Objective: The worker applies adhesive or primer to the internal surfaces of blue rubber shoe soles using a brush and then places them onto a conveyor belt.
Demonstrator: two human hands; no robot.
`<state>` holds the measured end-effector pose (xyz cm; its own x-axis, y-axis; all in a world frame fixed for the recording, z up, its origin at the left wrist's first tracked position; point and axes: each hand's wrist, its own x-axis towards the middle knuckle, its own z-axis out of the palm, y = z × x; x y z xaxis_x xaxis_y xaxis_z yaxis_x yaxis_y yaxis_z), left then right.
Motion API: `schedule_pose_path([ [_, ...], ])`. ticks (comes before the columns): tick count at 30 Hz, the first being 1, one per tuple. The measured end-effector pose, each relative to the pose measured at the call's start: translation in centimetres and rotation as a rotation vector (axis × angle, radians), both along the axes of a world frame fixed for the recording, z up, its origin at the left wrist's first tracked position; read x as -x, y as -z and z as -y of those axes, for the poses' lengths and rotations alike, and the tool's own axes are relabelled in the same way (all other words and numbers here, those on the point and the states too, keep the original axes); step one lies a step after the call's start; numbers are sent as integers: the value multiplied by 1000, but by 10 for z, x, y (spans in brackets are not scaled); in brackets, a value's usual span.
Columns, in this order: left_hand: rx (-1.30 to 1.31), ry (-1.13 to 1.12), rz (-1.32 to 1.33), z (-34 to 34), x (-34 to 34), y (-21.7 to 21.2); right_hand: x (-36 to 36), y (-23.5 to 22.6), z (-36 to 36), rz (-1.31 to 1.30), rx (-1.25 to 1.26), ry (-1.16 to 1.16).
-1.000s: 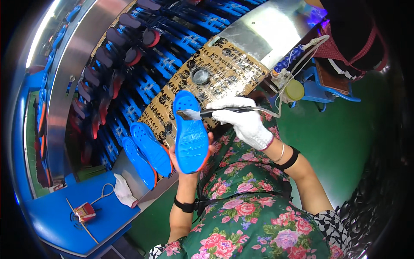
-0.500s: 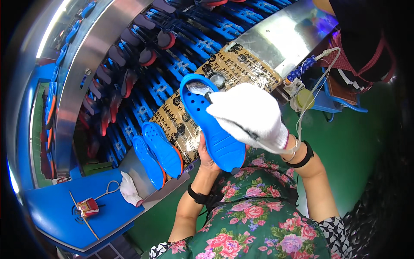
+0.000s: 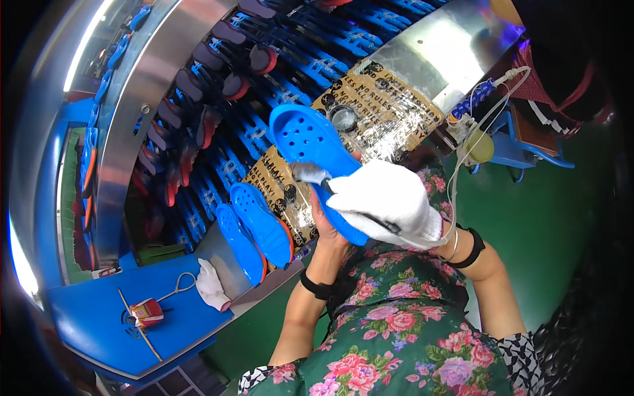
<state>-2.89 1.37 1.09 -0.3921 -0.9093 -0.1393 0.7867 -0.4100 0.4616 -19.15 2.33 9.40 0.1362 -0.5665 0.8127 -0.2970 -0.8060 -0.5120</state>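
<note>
My bare left hand (image 3: 329, 224) grips a blue shoe sole (image 3: 305, 135) from beneath, its holed end pointing up and away. In a white knit glove, my right hand (image 3: 386, 198) is closed round a small brush, most of whose handle is hidden by the glove. The brush's bristles (image 3: 307, 173) lie at the left edge of the sole, near its middle. Two more blue soles, an outer one (image 3: 239, 245) and an inner one (image 3: 263, 223), both with orange-red edges, rest side by side left of my left hand. A round clear dish (image 3: 343, 118) sits beyond the held sole.
Printed cardboard (image 3: 389, 99) under shiny tape covers the ledge ahead. Behind it, a blue rack carries several dark and red shoe parts (image 3: 264, 59). At lower left, a blue table (image 3: 79, 317) bears a spare white glove (image 3: 211, 287) and a small red box (image 3: 146, 313). A hose (image 3: 472, 99) hangs at right.
The brush has slid from the sole's far holed end down to its left edge near the middle. The held sole has tilted and shifted slightly, and the whole view has swung a little.
</note>
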Motion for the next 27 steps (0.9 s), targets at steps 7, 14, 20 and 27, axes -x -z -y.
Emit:
schedule_pose_path([
  [7, 118, -52, -143, 24, 10, -13, 7, 13, 8, 70, -41, 46],
  [14, 18, -35, -330, 34, 6, -14, 9, 16, 5, 224, -223, -66],
  [20, 114, 235, -447, 49, -1, -8, 6, 26, -11, 57, -113, -238],
  [27, 61, 209, -435, 52, 0, -32, 11, 28, -8, -59, -12, -148],
])
